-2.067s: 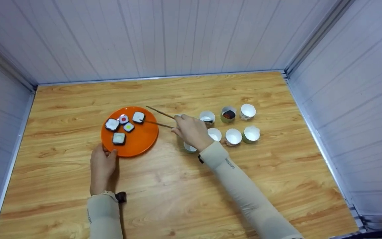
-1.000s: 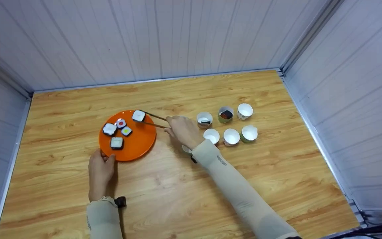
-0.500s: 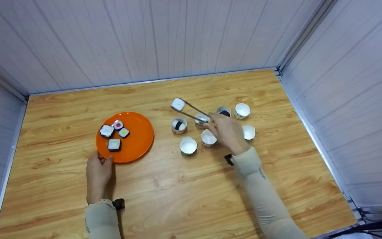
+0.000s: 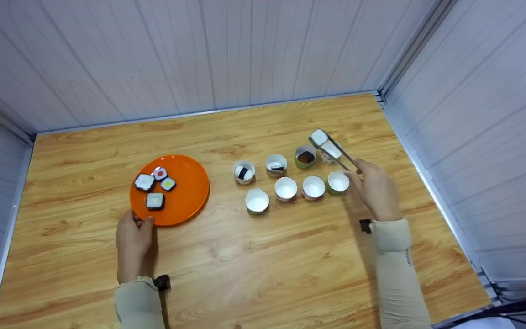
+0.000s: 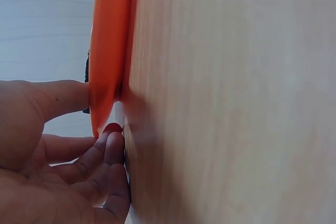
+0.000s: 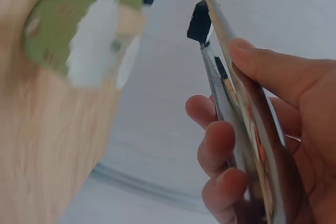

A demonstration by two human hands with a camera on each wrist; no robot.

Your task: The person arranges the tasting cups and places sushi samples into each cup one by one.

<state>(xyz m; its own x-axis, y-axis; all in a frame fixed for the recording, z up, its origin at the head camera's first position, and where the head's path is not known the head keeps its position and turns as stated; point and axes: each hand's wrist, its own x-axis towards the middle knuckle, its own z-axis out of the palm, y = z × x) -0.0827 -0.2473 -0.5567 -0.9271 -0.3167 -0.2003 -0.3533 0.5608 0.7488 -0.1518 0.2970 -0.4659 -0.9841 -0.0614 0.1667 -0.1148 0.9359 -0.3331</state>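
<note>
Both hands occupied. My left hand [image 4: 134, 237], lower left of the frame, pinches the near rim of the orange plate [image 4: 187, 194], thumb on top, fingers curled underneath. My right hand [image 4: 378, 192], right of centre, is wrapped round metal tongs [image 6: 248, 90], squeezed enough that the tips grip one sushi piece [image 4: 319, 137]. That piece is up off the tabletop [image 4: 226, 269], just beside or over the last cup [image 4: 329, 160] of the far row; exact height, can't tell.

Progress, my read: partway. Far row, left to right: first cup [image 4: 244, 181] holds a white piece with a black band [image 4: 243, 172], second cup [image 4: 270, 160] something black and white, third cup [image 4: 305, 150] a dark, reddish piece [image 4: 306, 157]. Plate, left of centre, carries four pieces: two larger white-topped ones [image 4: 144, 182] [image 4: 155, 201], one small red-centred [image 4: 160, 173], one small yellow-centred [image 4: 167, 183]. Near row, four cups [image 4: 257, 201] [image 4: 286, 189] [image 4: 313, 188] [image 4: 338, 182], only white insides visible. So three cups loaded, one piece in transit, four on the plate to go.
</note>
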